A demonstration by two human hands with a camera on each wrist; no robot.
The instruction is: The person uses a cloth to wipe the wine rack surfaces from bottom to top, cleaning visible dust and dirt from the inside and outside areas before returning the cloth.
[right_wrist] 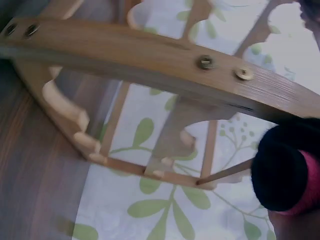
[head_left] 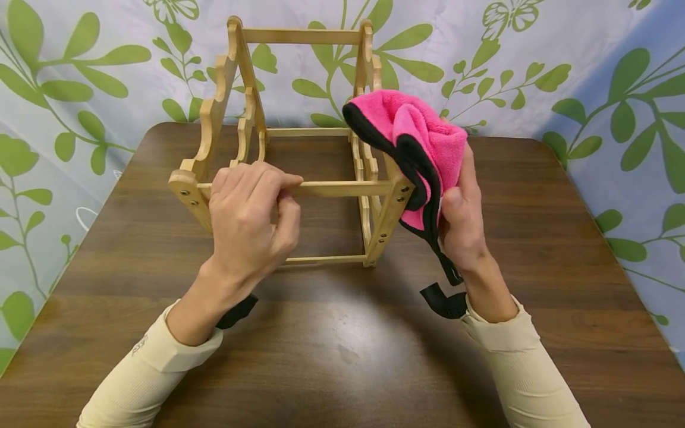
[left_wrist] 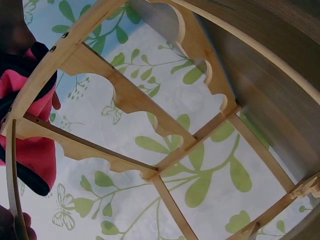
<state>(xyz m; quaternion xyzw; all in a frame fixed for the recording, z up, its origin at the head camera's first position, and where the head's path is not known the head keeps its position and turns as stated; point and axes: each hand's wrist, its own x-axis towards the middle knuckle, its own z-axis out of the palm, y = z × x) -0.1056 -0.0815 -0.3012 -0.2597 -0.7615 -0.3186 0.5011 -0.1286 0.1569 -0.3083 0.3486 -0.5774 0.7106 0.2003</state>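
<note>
A light wooden rack (head_left: 342,189) with scalloped side rails stands on the table. My left hand (head_left: 251,214) grips its front top crossbar, fingers curled over the bar. In my right hand (head_left: 464,214) is a bunched pink cloth (head_left: 428,128) with black edging, held against the rack's front right corner. A black strip of the cloth hangs below that hand. In the left wrist view the pink cloth (left_wrist: 37,160) shows behind the rack's upright (left_wrist: 50,65). The right wrist view shows the cloth's black edge (right_wrist: 280,170) touching the screwed wooden upright (right_wrist: 150,50).
The rack stands on a dark brown wooden table (head_left: 342,356), near its back edge. Behind and beside the table hangs a pale curtain (head_left: 508,83) with green leaves and butterflies. Black straps (head_left: 446,302) sit at both wrists.
</note>
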